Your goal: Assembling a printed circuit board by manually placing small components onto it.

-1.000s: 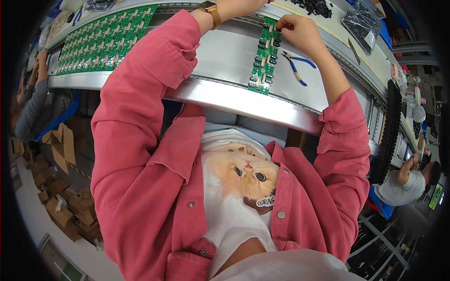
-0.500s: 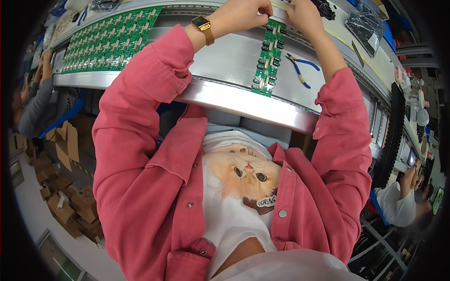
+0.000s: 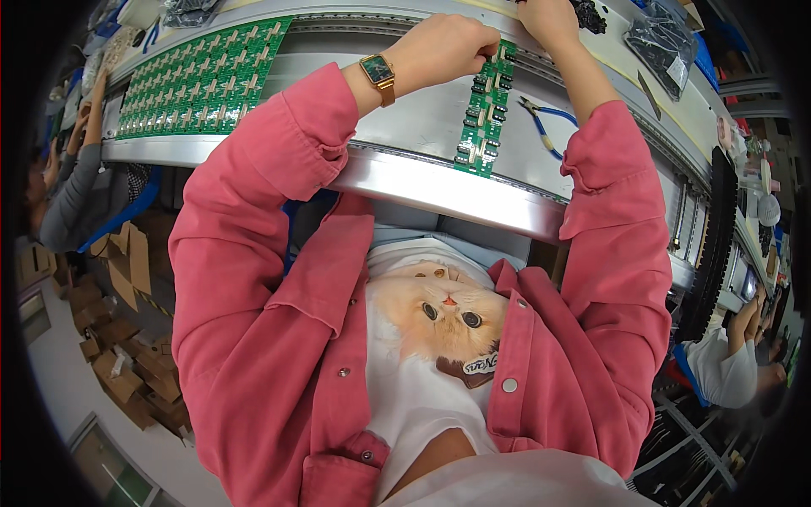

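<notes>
My left hand [image 3: 448, 47], with a gold watch at its wrist, is at the far end of a narrow green circuit board strip [image 3: 483, 121]. Its fingers are curled together at the strip's left edge; whatever they pinch is too small to make out. Black components and pale connectors line the strip, which lies across the metal rails. My right hand [image 3: 551, 20] is farther off at the upper edge of the view, its fingertips cut off. A pile of small black parts [image 3: 589, 17] lies just right of it. Pliers with blue handles [image 3: 547, 127] rest to the strip's right.
A large panel of green circuit boards [image 3: 203, 80] lies at the left on the rails. The metal front rail [image 3: 448, 188] runs before me. Tweezers [image 3: 649, 95] and a dark plastic bag [image 3: 657, 52] are at the right. Other people sit at both sides.
My left hand has come slightly right and nearer, down to the strip's far end. My right hand has moved a little away from the left one, toward the upper edge.
</notes>
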The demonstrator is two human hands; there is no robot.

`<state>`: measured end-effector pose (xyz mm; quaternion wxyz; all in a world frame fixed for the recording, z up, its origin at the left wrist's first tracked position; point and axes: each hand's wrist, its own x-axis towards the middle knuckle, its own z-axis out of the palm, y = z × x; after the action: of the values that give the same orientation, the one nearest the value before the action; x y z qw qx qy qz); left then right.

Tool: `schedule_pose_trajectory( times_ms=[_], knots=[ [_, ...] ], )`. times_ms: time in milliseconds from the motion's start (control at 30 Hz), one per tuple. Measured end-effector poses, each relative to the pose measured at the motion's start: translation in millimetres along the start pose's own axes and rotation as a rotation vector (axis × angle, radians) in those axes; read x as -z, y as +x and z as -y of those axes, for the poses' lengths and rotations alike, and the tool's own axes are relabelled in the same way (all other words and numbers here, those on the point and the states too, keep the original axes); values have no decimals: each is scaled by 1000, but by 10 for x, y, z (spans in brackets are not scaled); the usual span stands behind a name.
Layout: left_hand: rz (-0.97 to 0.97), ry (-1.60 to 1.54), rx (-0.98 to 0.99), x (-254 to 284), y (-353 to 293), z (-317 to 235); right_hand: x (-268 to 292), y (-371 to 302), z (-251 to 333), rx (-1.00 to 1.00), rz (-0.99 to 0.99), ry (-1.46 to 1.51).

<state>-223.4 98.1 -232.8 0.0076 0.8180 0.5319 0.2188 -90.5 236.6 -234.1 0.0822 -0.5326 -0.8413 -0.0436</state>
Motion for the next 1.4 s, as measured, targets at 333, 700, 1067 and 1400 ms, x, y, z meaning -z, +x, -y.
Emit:
schedule_pose_trajectory(
  times_ms=[333,700,1067,1400],
  knots=[
    [-13,107,-43,-88,54,-58,-335,191,-299,24,-24,79],
    [-21,149,-36,-60,31,-96,-518,265,-466,-112,4,724],
    [-29,140,-61,-31,-34,-96,63,-217,-104,-105,67,854],
    [-39,161,-70,-45,-34,-139,175,-480,-65,-14,68,942]
  ],
)
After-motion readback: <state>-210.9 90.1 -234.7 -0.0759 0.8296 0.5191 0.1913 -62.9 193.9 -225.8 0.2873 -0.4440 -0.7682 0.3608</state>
